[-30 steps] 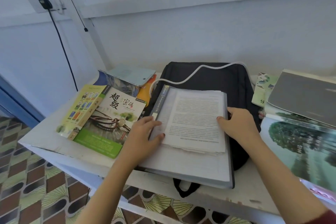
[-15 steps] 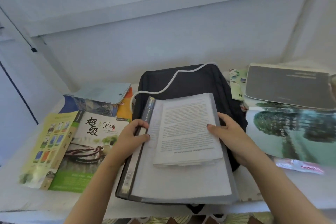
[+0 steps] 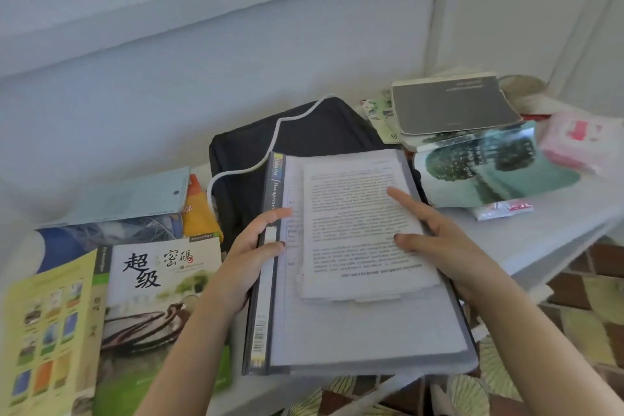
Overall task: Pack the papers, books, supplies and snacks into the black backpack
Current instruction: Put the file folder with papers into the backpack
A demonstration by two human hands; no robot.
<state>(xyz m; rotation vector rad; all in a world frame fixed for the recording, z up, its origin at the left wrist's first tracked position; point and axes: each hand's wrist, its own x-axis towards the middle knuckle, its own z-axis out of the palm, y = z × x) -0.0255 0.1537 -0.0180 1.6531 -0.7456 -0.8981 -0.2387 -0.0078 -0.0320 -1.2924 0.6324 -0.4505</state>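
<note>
Black fabric shows at the back of the white table (image 3: 540, 233): the black backpack (image 3: 304, 135) lies flat against the wall, with a white cable (image 3: 256, 167) looping over its top and left side. A grey folder (image 3: 354, 334) lies on the backpack's near half and juts past the table's front edge, and a stack of printed papers (image 3: 358, 230) rests on the folder. Your left hand (image 3: 250, 257) grips the folder's spine, fingers curled over onto its top face. Your right hand (image 3: 442, 246) lies on the papers' right side, with the index finger and thumb stretched flat on the sheet; you cannot tell how its other fingers sit. Left of the folder lie a book with Chinese characters (image 3: 158, 280), a yellow-green booklet (image 3: 47, 331), a light blue notebook (image 3: 135, 199) and an orange item (image 3: 199, 216). To the right, a grey book (image 3: 452, 105) sits on a book with a tree cover (image 3: 489, 169), with a pink packet (image 3: 574, 138) beside them and a red-and-white snack packet (image 3: 503, 209) just in front.
</note>
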